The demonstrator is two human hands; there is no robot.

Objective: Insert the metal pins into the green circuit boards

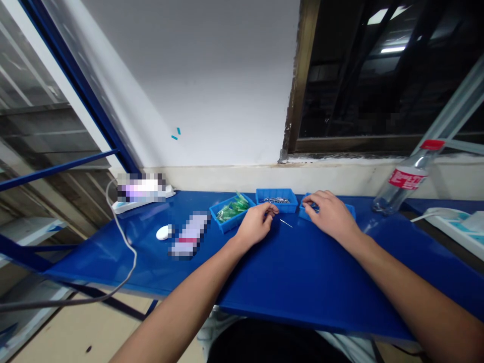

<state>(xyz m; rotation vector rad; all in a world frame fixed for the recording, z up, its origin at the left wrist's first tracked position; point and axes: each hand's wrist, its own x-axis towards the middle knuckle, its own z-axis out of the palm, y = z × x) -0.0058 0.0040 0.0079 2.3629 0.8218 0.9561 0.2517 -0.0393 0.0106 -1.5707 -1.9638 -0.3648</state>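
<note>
My left hand [256, 224] is over the table beside the green-filled bin, its fingers loosely bent and the thumb apart; I see nothing held. Just right of its fingertips lies a thin metal rod [286, 223]. Behind that hand, a blue bin [291, 204] contains several slim metal pieces [278, 200]. To the left, another blue bin [227, 224] holds green, translucent pieces [234, 207]. My right hand [330, 214] reaches over a third blue bin [350, 210], finger and thumb parted at its left side. The hand covers most of that bin's contents.
On the blue table [295, 277], a blurred phone-like object [191, 234] and a white oval object [163, 232] lie left. A power strip [132, 202] with a cable [132, 252] sits at the back left. A red-capped bottle [404, 181] stands at the right by the wall.
</note>
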